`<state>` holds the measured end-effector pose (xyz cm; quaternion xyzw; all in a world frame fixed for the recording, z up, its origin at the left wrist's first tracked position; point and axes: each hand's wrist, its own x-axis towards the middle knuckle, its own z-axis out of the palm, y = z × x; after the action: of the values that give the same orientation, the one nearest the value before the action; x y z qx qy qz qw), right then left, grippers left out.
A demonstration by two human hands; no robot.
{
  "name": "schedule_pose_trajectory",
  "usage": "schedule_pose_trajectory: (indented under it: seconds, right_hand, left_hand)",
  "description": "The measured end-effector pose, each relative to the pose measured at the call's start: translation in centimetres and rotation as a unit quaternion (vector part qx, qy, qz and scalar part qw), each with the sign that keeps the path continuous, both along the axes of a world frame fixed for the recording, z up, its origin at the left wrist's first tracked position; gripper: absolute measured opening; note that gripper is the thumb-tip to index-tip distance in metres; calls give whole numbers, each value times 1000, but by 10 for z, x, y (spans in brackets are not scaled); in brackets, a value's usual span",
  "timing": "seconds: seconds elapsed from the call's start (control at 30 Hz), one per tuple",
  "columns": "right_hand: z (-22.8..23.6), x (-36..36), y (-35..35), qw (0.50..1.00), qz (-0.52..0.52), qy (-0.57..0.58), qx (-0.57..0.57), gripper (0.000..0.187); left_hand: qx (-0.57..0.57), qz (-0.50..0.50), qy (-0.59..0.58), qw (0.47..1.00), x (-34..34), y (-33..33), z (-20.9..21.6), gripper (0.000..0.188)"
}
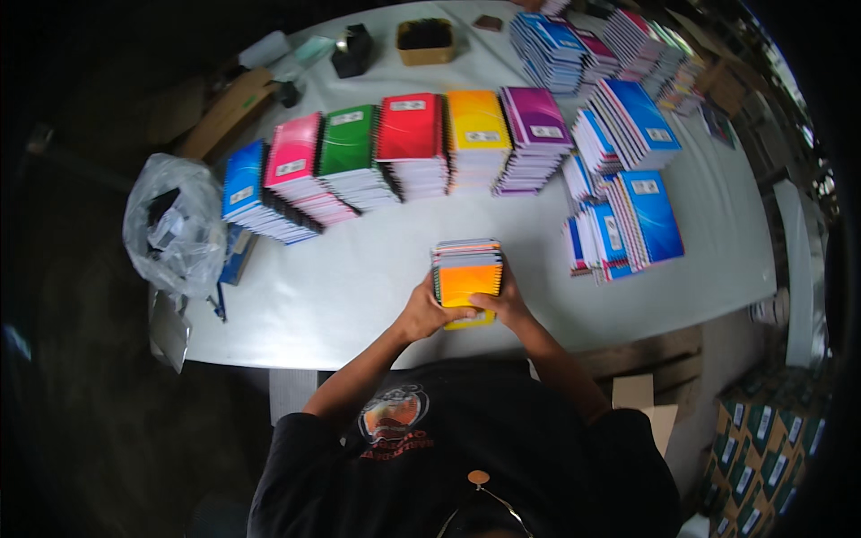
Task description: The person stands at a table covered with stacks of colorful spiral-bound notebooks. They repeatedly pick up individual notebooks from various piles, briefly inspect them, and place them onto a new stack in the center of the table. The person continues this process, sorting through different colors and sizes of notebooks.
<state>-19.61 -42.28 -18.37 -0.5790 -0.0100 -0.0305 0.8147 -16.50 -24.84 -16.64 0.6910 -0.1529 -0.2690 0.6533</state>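
Both hands on the bundle here! With that notebook bundle (468, 276) as the clock's centre, the left hand (429, 310) comes in from eight o'clock and the right hand (508, 299) from four. The fingers are parted only as far as the bundle's width and curl firmly round its sides, thumbs over the near end of the orange-yellow cover; the fingertips underneath are out of sight. Gripping from both flanks probably keeps the loose books squared up, since spiral bindings seem to show on both edges and could slide. It's right at the near side of the table (359, 300), presumably for an easy reach.

Look beyond, and it's an arc of stacks, one cover colour each: blue (244, 182) and pink (293, 151) at ten o'clock, green (348, 140) and red (410, 127) around eleven, yellow (478, 123) at twelve, purple (536, 117) at one. Kept apart by colour, likely so each can be picked out at a glance, and curved so all sit within reach.

Over at two, blue-covered piles (653, 220) lean in offset batches, perhaps to keep the batches distinct. The plastic bag (175, 229) hangs about the table's edge at nine, well clear of the books in hand.
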Motion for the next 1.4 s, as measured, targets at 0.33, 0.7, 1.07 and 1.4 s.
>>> schedule_pose_trajectory:
  seconds: [0.33,0.7,1.07,1.4]
  right_hand:
    - [2,-11,29,935,105,238,242,44]
    - [22,-9,41,905,236,254,245,59]
    - [-1,-19,53,968,13,-122,-219,85]
    - [-48,-54,46,927,-93,-36,-360,73]
  left_hand:
    - [562,196,-499,629,146,228,109,56]
    - [174,-94,-500,843,43,89,72,47]
    - [-87,-31,-29,995,-3,61,-6,84]
    - [271,-241,-440,821,32,71,-97,66]
